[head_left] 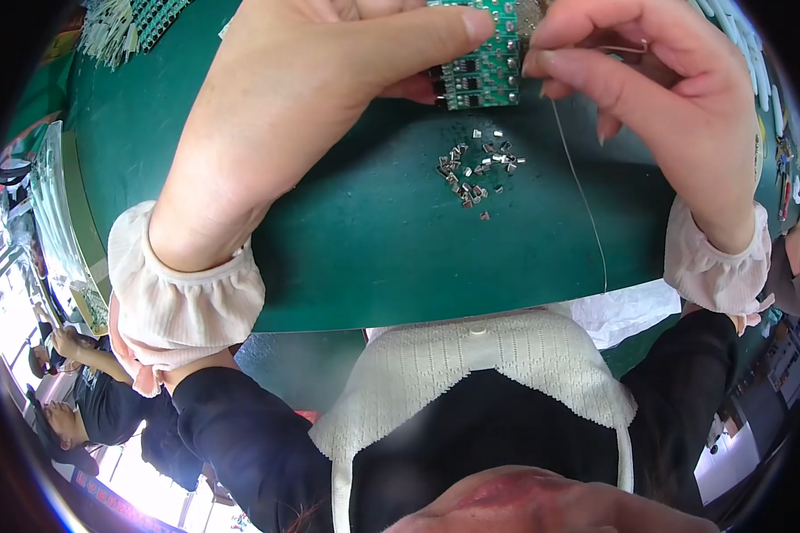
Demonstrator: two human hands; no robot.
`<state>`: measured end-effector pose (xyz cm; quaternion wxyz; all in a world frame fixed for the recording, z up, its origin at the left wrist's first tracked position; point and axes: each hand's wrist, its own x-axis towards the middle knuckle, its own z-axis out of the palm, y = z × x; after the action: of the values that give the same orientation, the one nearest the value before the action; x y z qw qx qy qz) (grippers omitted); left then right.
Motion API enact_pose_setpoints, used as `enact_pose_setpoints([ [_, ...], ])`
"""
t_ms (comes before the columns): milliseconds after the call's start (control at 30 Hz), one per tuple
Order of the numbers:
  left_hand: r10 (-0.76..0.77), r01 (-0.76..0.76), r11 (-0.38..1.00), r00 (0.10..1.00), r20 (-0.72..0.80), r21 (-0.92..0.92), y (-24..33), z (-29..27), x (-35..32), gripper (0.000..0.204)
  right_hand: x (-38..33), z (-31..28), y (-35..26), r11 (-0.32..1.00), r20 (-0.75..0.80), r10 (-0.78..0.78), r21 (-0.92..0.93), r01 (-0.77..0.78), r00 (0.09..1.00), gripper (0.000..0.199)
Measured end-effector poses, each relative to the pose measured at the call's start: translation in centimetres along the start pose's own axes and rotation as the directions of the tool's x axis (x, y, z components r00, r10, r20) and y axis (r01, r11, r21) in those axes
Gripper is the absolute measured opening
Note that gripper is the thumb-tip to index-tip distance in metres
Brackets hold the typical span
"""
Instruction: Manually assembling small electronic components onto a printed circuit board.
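Holding the circuit board panel (489, 73) steady while a thin wire (580, 185) is handled at its right side appears to be the step in hand. The green panel is held above the far part of the tabletop (400, 258), partly cut off by the top of the view. It is gripped by the left hand (324, 62), whose thumb is laid across its face. The right hand (676, 98) is closed to a narrow pinch just beside the row of shiny contacts (512, 67) along the panel's right edge. The wire seems to be held among its fingers, and a long strand is left hanging from them toward the near edge of the tabletop. Whether a contact is being touched cannot be told, as that spot is hidden by the fingertips.

For the next move, a firm hold on the panel and a fine, controlled pinch would be called for, with the loose strand kept from snagging. The small metal pieces (484, 167), scattered just below the panel, could be knocked about if either hand were lowered carelessly.
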<state>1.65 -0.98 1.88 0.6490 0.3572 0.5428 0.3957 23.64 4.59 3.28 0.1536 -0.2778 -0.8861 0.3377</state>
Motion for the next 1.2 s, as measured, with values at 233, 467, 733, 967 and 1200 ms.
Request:
enact_pose_setpoints([
  [233, -0.041, 0.041, 0.999, 0.999, -0.005, -0.015, 0.2, 0.0, 0.2, 0.038, 0.6, 0.3, 0.8, 0.997, -0.106, -0.006, 0.076, 0.015, 0.994, 0.013],
  [467, -0.056, 0.069, 0.98, 0.996, 0.074, -0.184, 0.1, -0.3, 0.3, 0.039, 0.6, -0.4, 0.0, 0.995, -0.124, 0.097, 0.048, -0.091, 0.987, 0.022],
  [733, 0.057, -0.035, 0.982, 0.992, 0.112, -0.187, -0.2, -0.7, 0.9, 0.039, 0.7, -0.3, 0.8, 0.989, -0.095, -0.039, -0.144, 0.025, 0.995, 0.031],
  [967, -0.025, 0.024, 0.999, 0.999, 0.036, 0.037, 1.3, 0.5, 0.2, 0.038, 0.6, -0.3, -1.3, 0.993, -0.107, 0.072, -0.082, -0.081, 0.992, 0.028],
  [1200, 0.084, -0.083, 0.996, 0.996, -0.019, 0.037, 0.4, -0.1, -0.2, 0.038, 0.5, 0.2, -1.4, 0.983, -0.104, 0.148, 0.126, -0.135, 0.984, 0.021],
])
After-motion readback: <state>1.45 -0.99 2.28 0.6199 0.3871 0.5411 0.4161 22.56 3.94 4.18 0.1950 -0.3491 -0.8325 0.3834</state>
